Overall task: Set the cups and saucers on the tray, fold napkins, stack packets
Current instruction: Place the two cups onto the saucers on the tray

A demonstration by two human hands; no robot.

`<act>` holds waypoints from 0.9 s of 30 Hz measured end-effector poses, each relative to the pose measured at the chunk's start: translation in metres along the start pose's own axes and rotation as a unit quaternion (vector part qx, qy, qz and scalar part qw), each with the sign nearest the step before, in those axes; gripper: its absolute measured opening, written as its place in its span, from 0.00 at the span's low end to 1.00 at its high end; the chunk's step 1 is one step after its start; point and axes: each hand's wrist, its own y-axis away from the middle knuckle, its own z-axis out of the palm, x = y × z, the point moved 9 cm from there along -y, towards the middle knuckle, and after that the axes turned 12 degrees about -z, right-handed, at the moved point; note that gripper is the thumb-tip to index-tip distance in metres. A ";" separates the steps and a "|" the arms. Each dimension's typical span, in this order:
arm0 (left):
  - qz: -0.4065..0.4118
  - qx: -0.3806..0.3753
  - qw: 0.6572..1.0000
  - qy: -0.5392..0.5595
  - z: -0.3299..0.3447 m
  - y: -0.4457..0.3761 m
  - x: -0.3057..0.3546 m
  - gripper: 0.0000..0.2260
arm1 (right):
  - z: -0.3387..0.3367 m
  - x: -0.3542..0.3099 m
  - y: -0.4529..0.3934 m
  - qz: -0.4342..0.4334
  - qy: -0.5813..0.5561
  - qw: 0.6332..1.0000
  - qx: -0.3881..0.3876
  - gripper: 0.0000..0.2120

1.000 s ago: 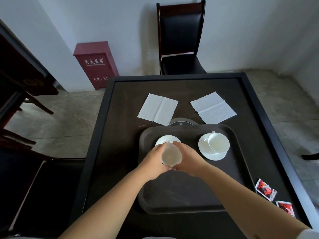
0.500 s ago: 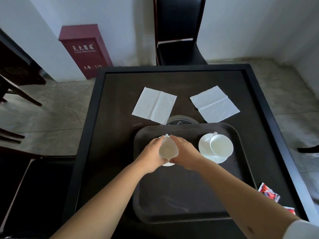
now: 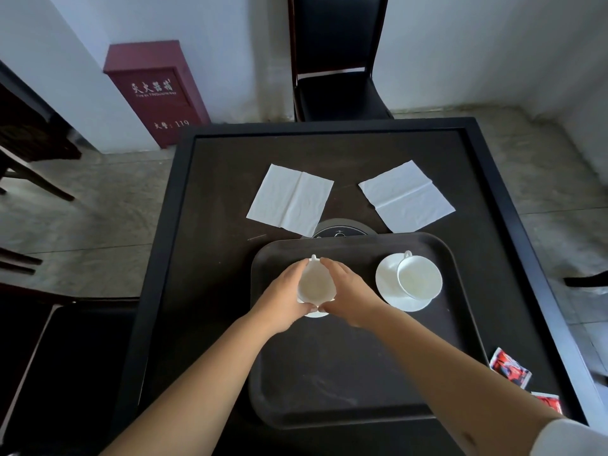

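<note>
The cup (image 3: 315,283) is cradled between the left hand (image 3: 283,299) and right hand (image 3: 349,296), fingers wrapped round it, so it can be steadied on its saucer (image 3: 316,313) on the tray (image 3: 355,390)

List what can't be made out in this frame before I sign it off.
- Saucer under the held cup, head view: only a sliver shows below the left hand and right hand; whether the cup touches it is unclear.
- Round disc: mostly hidden by the tray rim.
- Packets: print too small to read; the nearer one is partly behind the right forearm.
</note>
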 end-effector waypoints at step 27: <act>0.016 0.111 0.937 -0.331 0.001 0.112 -0.007 0.41 | 0.002 -0.035 0.101 -0.004 0.261 0.965 -0.024 0.52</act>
